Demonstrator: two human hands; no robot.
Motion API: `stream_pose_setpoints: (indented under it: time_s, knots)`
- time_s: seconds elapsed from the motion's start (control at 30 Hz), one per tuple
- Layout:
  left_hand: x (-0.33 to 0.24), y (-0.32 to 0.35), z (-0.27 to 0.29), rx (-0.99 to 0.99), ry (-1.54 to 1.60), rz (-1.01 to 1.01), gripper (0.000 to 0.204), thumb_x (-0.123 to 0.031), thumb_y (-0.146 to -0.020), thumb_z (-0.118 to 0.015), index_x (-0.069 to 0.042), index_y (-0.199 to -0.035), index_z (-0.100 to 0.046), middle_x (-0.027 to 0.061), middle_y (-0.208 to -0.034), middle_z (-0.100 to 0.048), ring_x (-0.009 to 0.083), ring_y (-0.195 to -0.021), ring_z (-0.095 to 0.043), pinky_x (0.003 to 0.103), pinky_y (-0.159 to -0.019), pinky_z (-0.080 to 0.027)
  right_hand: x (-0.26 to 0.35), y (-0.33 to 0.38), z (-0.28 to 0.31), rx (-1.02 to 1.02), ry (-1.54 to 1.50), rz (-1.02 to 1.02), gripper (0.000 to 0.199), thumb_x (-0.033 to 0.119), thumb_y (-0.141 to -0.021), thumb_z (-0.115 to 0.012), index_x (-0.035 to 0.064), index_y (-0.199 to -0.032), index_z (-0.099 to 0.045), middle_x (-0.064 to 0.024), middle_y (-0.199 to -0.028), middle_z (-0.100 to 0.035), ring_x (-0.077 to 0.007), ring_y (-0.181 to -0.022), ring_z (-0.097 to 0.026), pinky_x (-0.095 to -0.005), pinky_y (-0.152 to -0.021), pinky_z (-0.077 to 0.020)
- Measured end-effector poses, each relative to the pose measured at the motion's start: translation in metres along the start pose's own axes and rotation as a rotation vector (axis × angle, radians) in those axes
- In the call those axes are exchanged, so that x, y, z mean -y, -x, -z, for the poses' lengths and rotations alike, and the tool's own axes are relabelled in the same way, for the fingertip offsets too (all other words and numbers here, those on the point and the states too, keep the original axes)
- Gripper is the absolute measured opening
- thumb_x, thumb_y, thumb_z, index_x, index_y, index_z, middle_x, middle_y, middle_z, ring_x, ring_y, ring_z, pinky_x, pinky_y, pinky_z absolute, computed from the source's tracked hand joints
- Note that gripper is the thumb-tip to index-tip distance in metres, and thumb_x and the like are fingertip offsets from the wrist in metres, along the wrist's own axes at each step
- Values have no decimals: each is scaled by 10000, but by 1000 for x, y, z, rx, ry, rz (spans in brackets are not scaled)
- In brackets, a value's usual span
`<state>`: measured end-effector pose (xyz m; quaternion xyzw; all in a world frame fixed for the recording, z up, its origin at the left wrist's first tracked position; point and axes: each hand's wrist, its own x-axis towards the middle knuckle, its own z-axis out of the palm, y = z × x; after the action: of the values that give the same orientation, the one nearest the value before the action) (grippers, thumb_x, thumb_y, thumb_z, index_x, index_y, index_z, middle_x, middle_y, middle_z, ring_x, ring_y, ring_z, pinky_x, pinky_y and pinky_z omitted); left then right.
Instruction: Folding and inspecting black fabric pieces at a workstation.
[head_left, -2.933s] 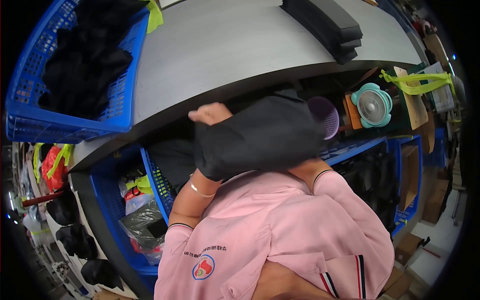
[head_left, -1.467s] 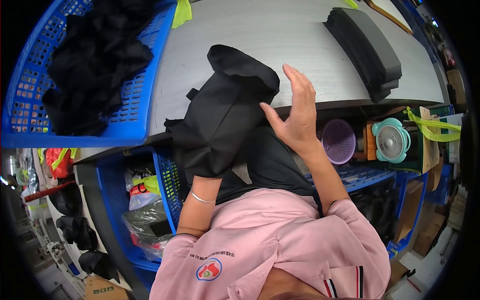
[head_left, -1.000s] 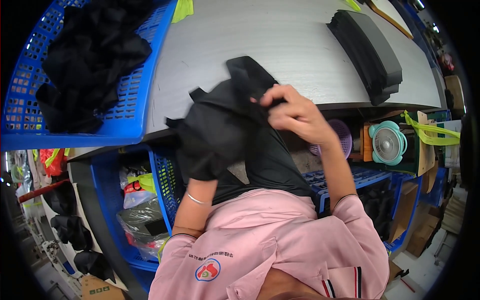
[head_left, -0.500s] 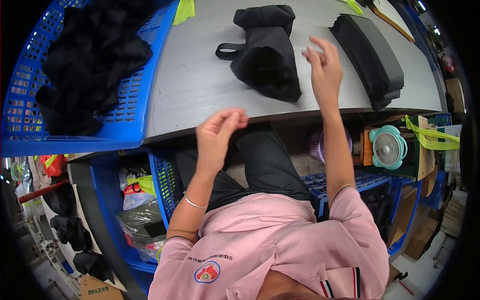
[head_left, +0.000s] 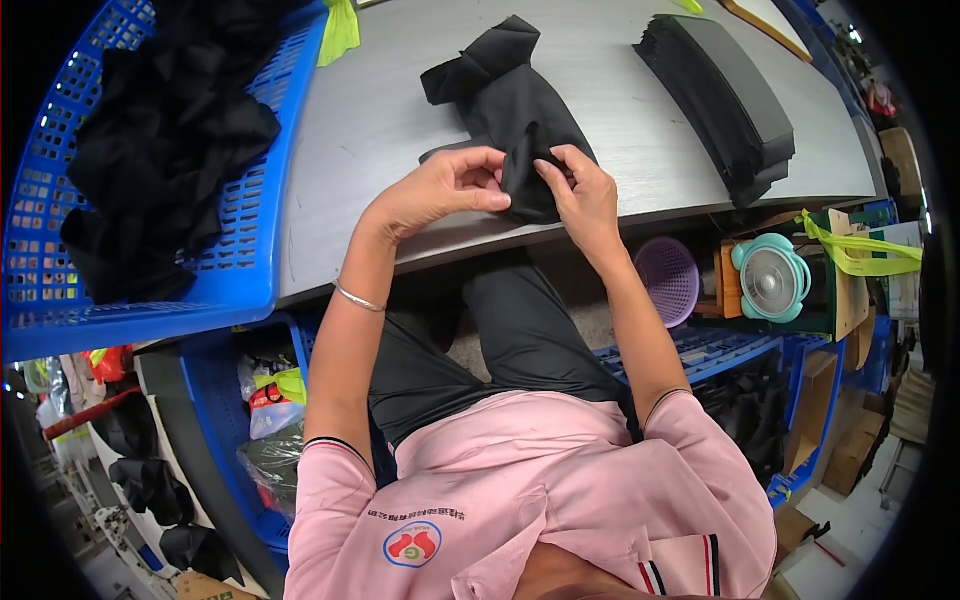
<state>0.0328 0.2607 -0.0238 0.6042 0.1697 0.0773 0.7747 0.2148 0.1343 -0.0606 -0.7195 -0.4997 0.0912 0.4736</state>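
A black fabric pouch (head_left: pixel 515 110) lies on the grey table in front of me, its far end folded over into a flap. Its near edge is pinched up between my two hands. My left hand (head_left: pixel 447 190) closes thumb and fingers on the left side of this edge. On the right side, my right hand (head_left: pixel 585 195) pinches the same cloth. The pouch's side loop is mostly hidden by my left hand. To the right stands a long row of stacked black flat pieces (head_left: pixel 720 100).
A blue plastic basket (head_left: pixel 262 235) heaped with black fabric pieces (head_left: pixel 165 140) is at the left. Below the table are a purple basket (head_left: pixel 668 283), a teal fan (head_left: pixel 771 278) and blue crates (head_left: pixel 690 355). Yellow-green strips (head_left: pixel 340 32) hang at the table's left.
Both hands have come together onto the pouch's near edge and now grip it. The pouch has turned and shifted slightly toward me, and its mouth is gathered up.
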Motion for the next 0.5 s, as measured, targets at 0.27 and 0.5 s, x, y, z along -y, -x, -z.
stream_pose_setpoints:
  time_s: [0.27, 0.5]
  knots:
    - [-7, -9, -18, -4, -181, -114, 192, -73, -790, -803, -33, -855, -627, -35, -845, -581, 61, -776, -538, 219, -716, -459, 5, -2, 4, 91, -109, -57, 200, 132, -856, -715, 36, -1006, -624, -146, -776, -637, -276, -666, -634, -351, -630, -491]
    - [-12, 8, -18, -976, -410, -649, 203, 82, -740, -626, -43, -898, -609, -27, -700, -550, 25, -592, -481, 223, -541, -405, 38, -21, 50, -143, -74, -157, 162, -76, -843, -563, 9, -980, -561, -128, -858, -628, -253, -735, -633, -352, -652, -502]
